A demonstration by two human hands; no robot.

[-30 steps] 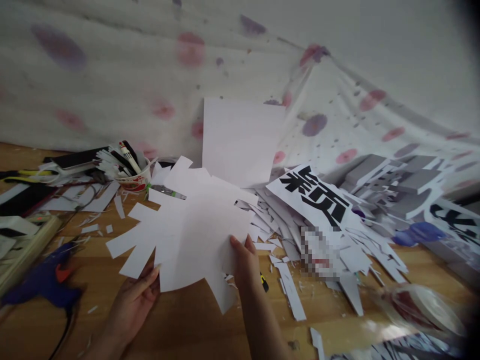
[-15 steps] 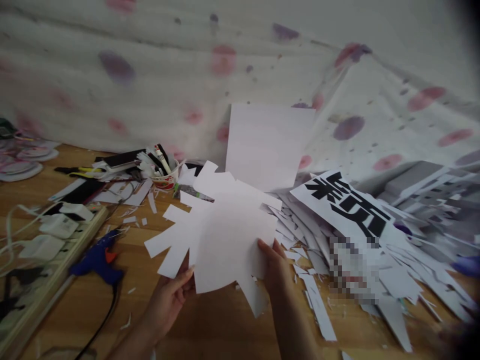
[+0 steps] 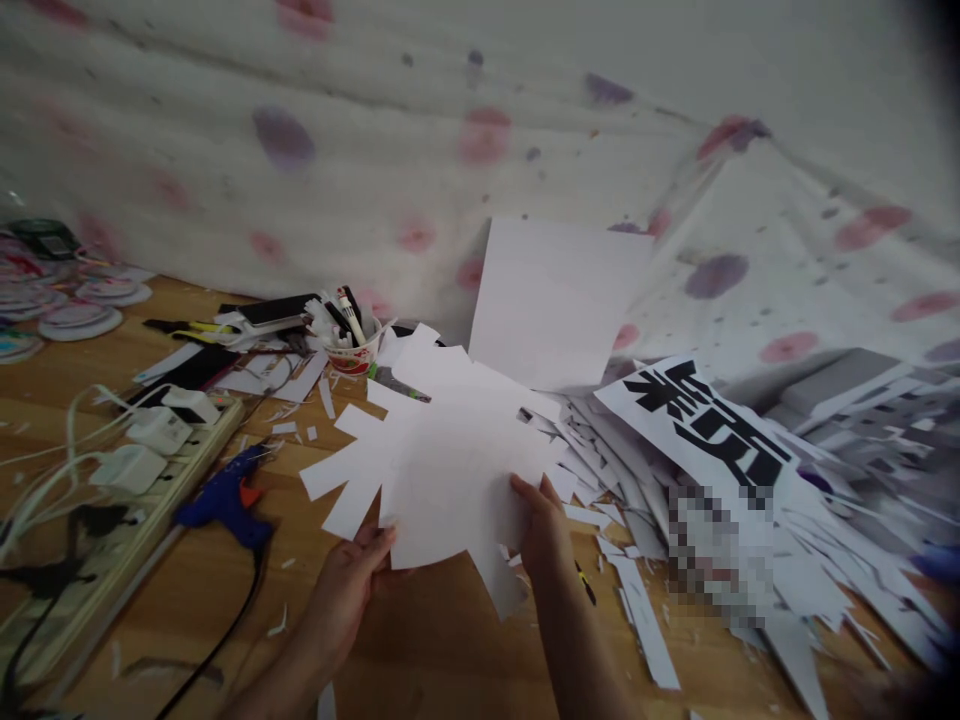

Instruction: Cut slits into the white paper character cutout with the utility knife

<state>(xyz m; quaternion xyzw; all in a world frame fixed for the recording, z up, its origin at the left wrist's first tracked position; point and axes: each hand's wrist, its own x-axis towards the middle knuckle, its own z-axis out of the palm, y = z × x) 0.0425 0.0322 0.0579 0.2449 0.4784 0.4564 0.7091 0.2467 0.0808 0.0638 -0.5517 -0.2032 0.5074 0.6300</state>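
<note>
A white paper cutout [image 3: 457,460] with strips sticking out around its edge is held up above the wooden table. At its lower left edge, my left hand [image 3: 356,575] pinches it, thumb on top and the other fingers underneath. My right hand [image 3: 541,525] grips the right side, its thumb lying on the paper face. Behind the cutout, a plain white sheet [image 3: 559,300] leans upright against the patterned cloth. To the right lies a sheet with large black characters [image 3: 701,425] on a heap of cut paper.
A blue glue gun [image 3: 229,500] with a black cord lies at left beside a power strip [image 3: 127,560] full of plugs. A cup of pens [image 3: 352,345] stands behind. Paper scraps [image 3: 645,620] litter the table [image 3: 420,660]. Painted discs [image 3: 79,315] sit at far left.
The camera view has turned slightly left, so the surroundings appear shifted to the right. Both hands keep hold of the paper cutout, which has tilted a little.
</note>
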